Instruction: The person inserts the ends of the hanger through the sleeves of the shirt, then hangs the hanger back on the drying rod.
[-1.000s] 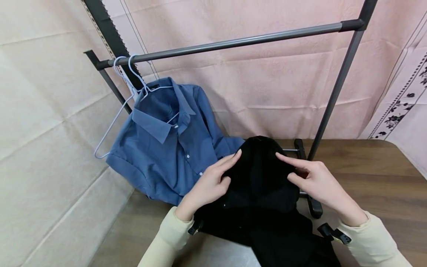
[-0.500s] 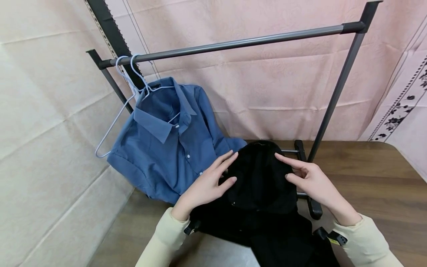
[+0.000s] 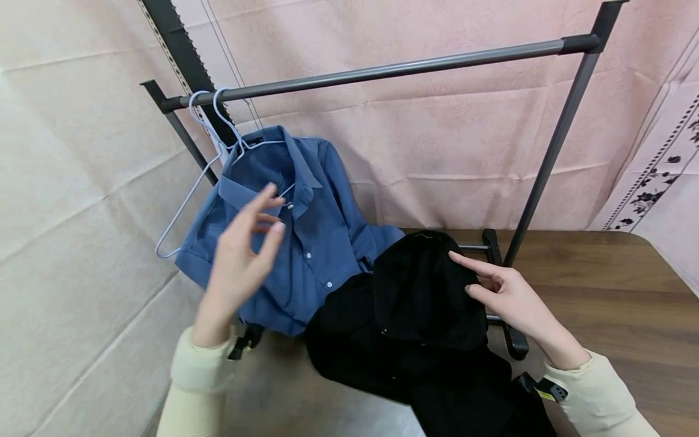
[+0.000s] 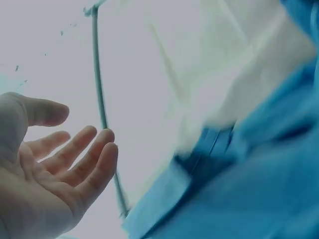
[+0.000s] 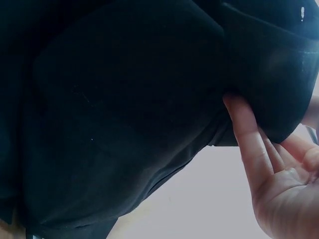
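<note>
My left hand [image 3: 240,264] is raised in front of the blue shirt [image 3: 322,237], fingers loosely bent and holding nothing. In the left wrist view the left hand [image 4: 65,169] has bare space around it, with the shirt [image 4: 259,184] to its right. A black garment [image 3: 426,303] with a rounded, hood-like top lies against the shirt's lower right. At that top's right edge, my right hand [image 3: 508,294] holds the cloth between thumb and fingers. The right wrist view shows the right hand [image 5: 279,184] at the edge of the black cloth [image 5: 124,109], some fingers partly hidden behind it.
A dark metal clothes rack [image 3: 382,71] spans the back. Two light blue hangers [image 3: 218,124] hang at its left end, one inside the shirt. Its black foot [image 3: 515,340] stands on the wooden surface [image 3: 595,285]. Pink cloth [image 3: 437,139] covers the wall behind.
My left hand has let go of the black garment's left side and moved left and up in front of the shirt. The right hand stays almost where it was.
</note>
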Available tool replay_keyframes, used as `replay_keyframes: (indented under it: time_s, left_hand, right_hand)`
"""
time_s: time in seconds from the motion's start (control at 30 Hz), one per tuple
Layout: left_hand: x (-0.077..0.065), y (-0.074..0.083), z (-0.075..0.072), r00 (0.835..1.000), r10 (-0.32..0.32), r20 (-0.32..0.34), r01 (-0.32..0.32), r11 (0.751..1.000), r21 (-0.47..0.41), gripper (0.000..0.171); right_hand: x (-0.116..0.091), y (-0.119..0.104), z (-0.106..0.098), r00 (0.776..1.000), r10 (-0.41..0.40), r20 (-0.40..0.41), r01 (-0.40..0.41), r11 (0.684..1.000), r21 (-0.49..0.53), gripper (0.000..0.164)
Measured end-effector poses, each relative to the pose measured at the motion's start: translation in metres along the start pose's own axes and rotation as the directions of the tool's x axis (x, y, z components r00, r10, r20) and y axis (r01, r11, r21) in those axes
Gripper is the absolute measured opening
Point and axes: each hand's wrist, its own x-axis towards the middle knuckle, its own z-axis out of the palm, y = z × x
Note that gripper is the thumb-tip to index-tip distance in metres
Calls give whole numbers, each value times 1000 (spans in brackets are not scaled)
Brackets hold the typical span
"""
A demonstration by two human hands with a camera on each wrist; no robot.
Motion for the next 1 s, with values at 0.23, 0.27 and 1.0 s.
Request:
replay_keyframes:
  time_s: [0.23, 0.27, 1.0]
  left_hand:
    - [18, -7, -58, 986, -73, -150, 99, 980, 174, 65]
    - [19, -9, -65, 983, -81, -163, 112, 976, 189, 65]
    - [16, -109, -121, 840, -519, 160, 472, 843, 257, 65]
  right_hand:
    - [0, -1, -2, 1000, -14, -11, 14, 999, -31, 54]
    - [1, -1, -3, 1000, -15, -12, 15, 999, -33, 54]
    - [1, 8, 4, 1000, 9, 13, -9, 1000, -24, 52]
